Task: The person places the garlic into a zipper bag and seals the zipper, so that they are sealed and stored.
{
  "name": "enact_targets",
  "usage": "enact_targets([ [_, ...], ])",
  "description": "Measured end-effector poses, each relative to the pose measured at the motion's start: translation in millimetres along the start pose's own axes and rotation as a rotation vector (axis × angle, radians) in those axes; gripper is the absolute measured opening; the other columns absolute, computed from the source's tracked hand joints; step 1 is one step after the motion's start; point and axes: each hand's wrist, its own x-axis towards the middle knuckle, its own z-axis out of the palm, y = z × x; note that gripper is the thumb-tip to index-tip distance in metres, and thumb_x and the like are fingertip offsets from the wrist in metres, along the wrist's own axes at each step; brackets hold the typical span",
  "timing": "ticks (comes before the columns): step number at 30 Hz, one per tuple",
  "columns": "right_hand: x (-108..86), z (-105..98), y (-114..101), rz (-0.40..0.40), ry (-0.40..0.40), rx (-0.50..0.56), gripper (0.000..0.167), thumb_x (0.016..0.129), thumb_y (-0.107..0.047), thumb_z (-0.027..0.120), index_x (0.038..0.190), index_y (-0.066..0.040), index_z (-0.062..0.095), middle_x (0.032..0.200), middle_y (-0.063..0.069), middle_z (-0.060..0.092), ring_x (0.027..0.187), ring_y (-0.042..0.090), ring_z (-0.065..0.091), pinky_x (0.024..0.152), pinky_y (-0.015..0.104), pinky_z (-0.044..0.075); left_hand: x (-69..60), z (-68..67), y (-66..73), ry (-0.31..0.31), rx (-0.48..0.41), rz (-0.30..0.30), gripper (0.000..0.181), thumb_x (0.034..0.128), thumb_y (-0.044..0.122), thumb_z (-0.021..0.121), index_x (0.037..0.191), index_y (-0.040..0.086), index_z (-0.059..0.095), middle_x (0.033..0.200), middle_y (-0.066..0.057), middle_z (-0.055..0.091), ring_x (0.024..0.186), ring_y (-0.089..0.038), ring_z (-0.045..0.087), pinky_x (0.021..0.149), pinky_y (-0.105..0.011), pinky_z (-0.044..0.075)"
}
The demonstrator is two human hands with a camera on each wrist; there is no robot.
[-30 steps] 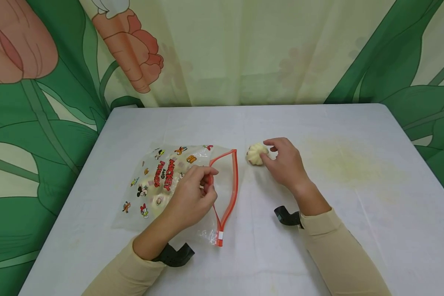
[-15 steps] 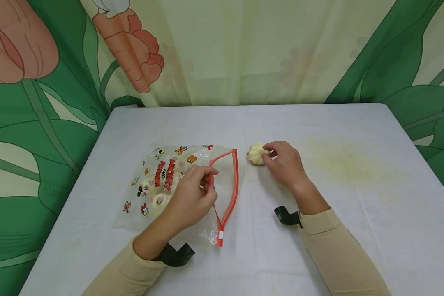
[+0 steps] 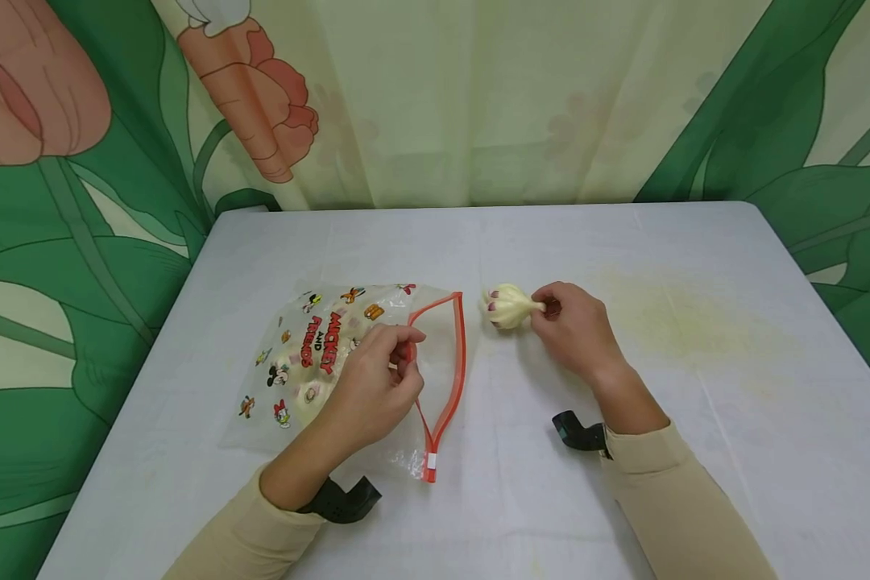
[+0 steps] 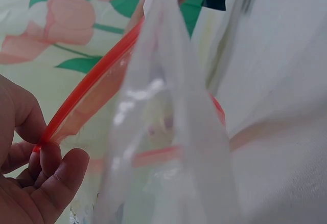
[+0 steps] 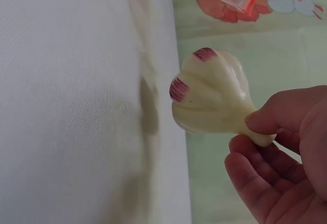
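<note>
A pale garlic bulb [image 3: 508,306] with purple marks is pinched by its stem in my right hand [image 3: 578,332]; the right wrist view shows thumb and fingers around the stem of the bulb [image 5: 212,93]. My left hand [image 3: 375,385] pinches the red zip edge of a clear printed bag [image 3: 290,330], its mouth gaping toward the right. In the left wrist view, my left hand [image 4: 43,178] has thumb and fingertips on the red edge [image 4: 84,88]. Pale round things lie inside the bag, partly hidden by the print and my left hand.
A white cloth covers the table [image 3: 623,266], with a faint yellowish stain at right. Behind it hangs a curtain [image 3: 442,105] printed with flowers and leaves. A red and white zip slider [image 3: 431,463] sits at the bag's near corner.
My right hand has shifted slightly right and toward me, from touching the bulb to pinching its stem. The bulb has turned, its stem now pointing right. My left hand has stayed on the bag's edge.
</note>
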Motion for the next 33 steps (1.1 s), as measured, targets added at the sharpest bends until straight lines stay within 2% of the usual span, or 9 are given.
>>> enact_targets([
  [7, -8.8, -11, -1, 0.021, -0.029, -0.002, 0.021, 0.089, -0.007, 0.058, 0.106, 0.001, 0.066, 0.101, 0.015, 0.065, 0.092, 0.029, 0.064, 0.082, 0.043, 0.049, -0.2, -1.0, 0.6, 0.000, -0.004, -0.012, 0.027, 0.0839, -0.004, 0.059, 0.110, 0.000, 0.064, 0.093, -0.002, 0.054, 0.082, -0.013, 0.052, 0.065, -0.025, 0.052],
  [14, -15.8, -21, -7, -0.010, -0.074, 0.013, 0.017, 0.089, -0.008, 0.060, 0.104, -0.001, 0.065, 0.100, 0.011, 0.066, 0.089, 0.025, 0.066, 0.076, 0.040, 0.052, -0.1, -0.8, 0.8, 0.003, -0.003, -0.015, 0.026, 0.0840, -0.004, 0.060, 0.110, 0.000, 0.064, 0.093, -0.002, 0.054, 0.081, -0.013, 0.052, 0.065, -0.025, 0.052],
  [23, -25.6, -32, -21, -0.137, -0.116, 0.015, 0.013, 0.088, -0.004, 0.065, 0.100, -0.006, 0.068, 0.094, 0.005, 0.067, 0.084, 0.021, 0.063, 0.074, 0.039, 0.050, 0.4, -0.3, -0.4, 0.006, 0.008, -0.014, 0.026, 0.0839, -0.004, 0.060, 0.110, -0.001, 0.064, 0.093, -0.002, 0.054, 0.081, -0.014, 0.052, 0.064, -0.025, 0.052],
  [27, -29.4, -31, -26, -0.188, -0.127, 0.029, 0.013, 0.087, -0.002, 0.065, 0.099, -0.007, 0.069, 0.092, 0.001, 0.067, 0.081, 0.017, 0.062, 0.072, 0.037, 0.051, 0.6, -0.7, -0.3, 0.004, 0.011, -0.016, 0.026, 0.0841, -0.003, 0.060, 0.110, 0.000, 0.064, 0.093, -0.002, 0.054, 0.082, -0.014, 0.052, 0.064, -0.024, 0.052],
  [33, -32.5, -23, -30, -0.276, -0.136, 0.095, 0.015, 0.086, 0.002, 0.065, 0.098, -0.006, 0.071, 0.095, 0.000, 0.067, 0.082, 0.015, 0.065, 0.076, 0.043, 0.055, 0.2, -0.2, -0.1, 0.002, 0.015, -0.019, 0.026, 0.0838, -0.004, 0.060, 0.110, 0.000, 0.064, 0.092, -0.002, 0.053, 0.082, -0.014, 0.052, 0.064, -0.025, 0.051],
])
